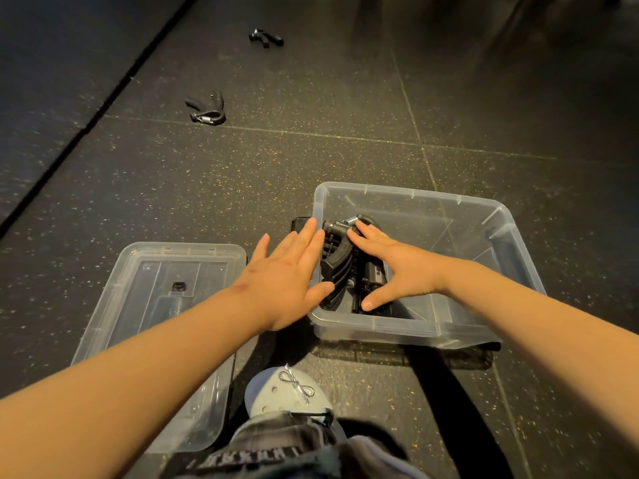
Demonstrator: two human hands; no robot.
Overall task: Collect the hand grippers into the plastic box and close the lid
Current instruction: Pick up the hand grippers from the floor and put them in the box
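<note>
At mid-frame our left hand (287,278), fingers straight, hovers by the plastic box (415,194); our right hand (401,267) lies spread, seemingly pressing the hand grippers (337,264) inside.

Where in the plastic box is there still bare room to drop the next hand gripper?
Free: in the plastic box, the bare bottom between the right hand and the right wall. Also open floor between the lid and the nearer loose gripper. Crowded: the box's left end, where stacked hand grippers lie under the right hand, left hand at that rim.
</note>
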